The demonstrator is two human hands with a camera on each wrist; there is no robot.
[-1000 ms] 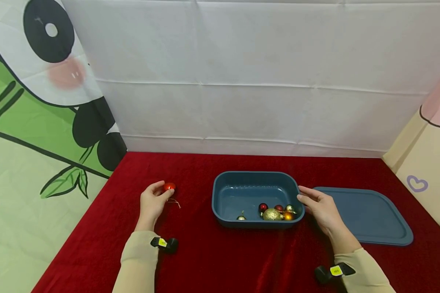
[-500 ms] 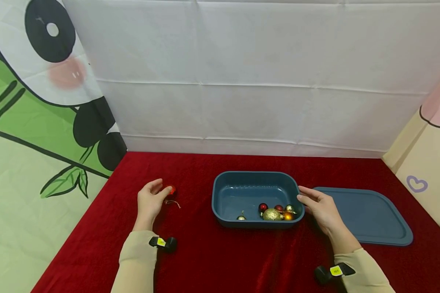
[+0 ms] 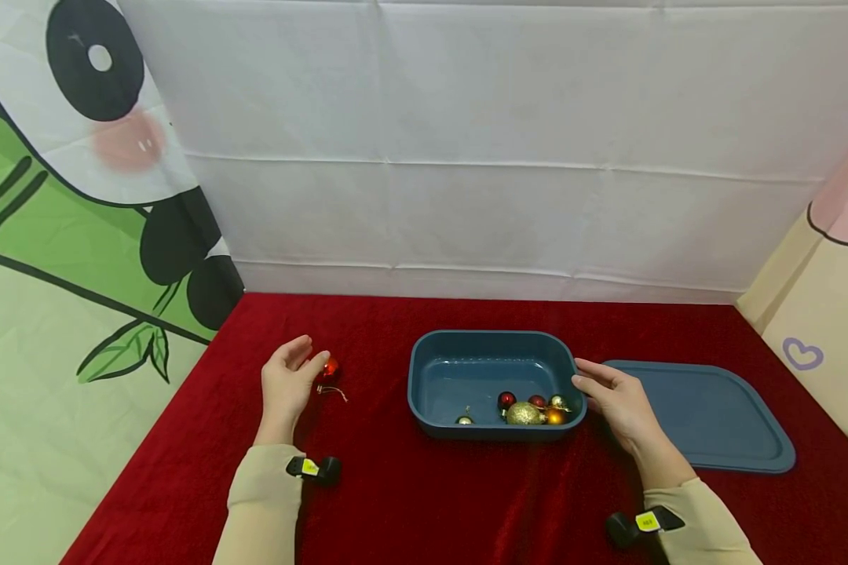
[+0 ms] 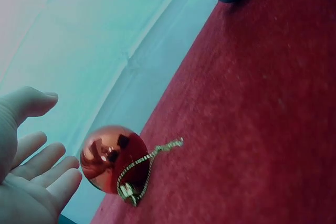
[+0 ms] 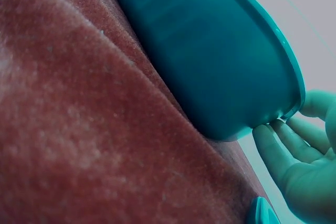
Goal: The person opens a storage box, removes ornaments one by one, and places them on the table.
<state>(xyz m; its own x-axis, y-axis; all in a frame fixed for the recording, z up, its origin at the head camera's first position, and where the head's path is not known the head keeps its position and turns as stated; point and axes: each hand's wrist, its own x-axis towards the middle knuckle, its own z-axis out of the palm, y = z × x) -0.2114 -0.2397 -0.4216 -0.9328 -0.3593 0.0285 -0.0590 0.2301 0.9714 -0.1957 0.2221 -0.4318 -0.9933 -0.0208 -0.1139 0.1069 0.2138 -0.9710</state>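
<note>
On the red cloth at the left lies a shiny red Christmas ball with a gold cord loop. My left hand is just left of it, thumb and fingers spread apart and nothing held between them. A blue rectangular box stands at the middle of the table. Inside it, towards the front, lie several small Christmas balls, among them a glittery gold ball and a dark red ball. My right hand holds the box by its right end, thumb at the rim and fingertips against the outer wall.
A flat blue lid lies on the red cloth to the right of the box, partly behind my right hand. White fabric hangs behind the table, with printed fabric at both sides.
My left hand has let go of the red Christmas ball and drawn back a little to the left, fingers opening. The ball stays on the cloth. My right hand and the box have not moved.
</note>
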